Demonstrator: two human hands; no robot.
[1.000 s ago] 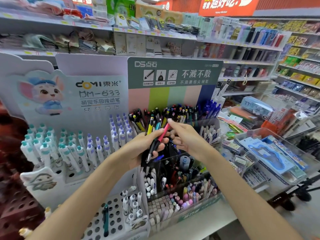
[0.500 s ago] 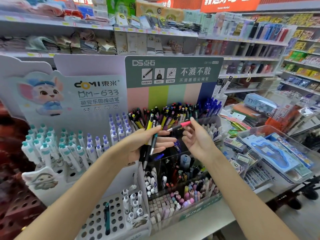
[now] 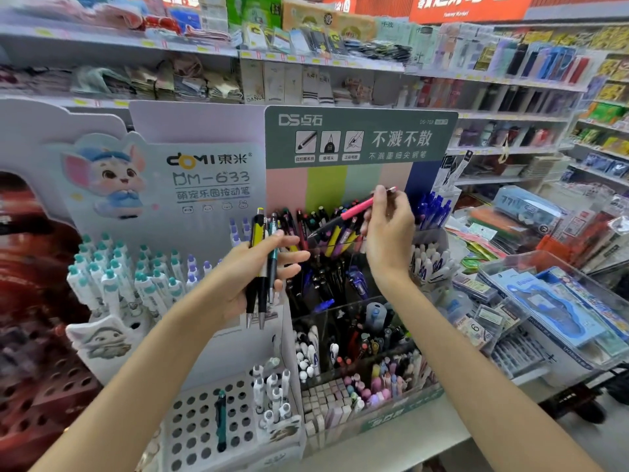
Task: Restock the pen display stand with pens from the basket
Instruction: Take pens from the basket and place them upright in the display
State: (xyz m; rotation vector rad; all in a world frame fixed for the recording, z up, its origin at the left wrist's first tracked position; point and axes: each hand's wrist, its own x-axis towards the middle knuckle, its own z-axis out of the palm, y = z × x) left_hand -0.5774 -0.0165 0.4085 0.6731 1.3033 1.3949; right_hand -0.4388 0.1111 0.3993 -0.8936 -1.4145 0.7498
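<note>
Currently slotting one pen: right hand (image 3: 388, 233) pinching a pink pen (image 3: 357, 207) at its upper end, tip angling down toward the rear row of the pen display stand (image 3: 357, 137); left hand (image 3: 253, 267) gripping a bundle of spare pens (image 3: 263, 260) beside it; probably needing the tip steered into a free gap, then letting go
</note>
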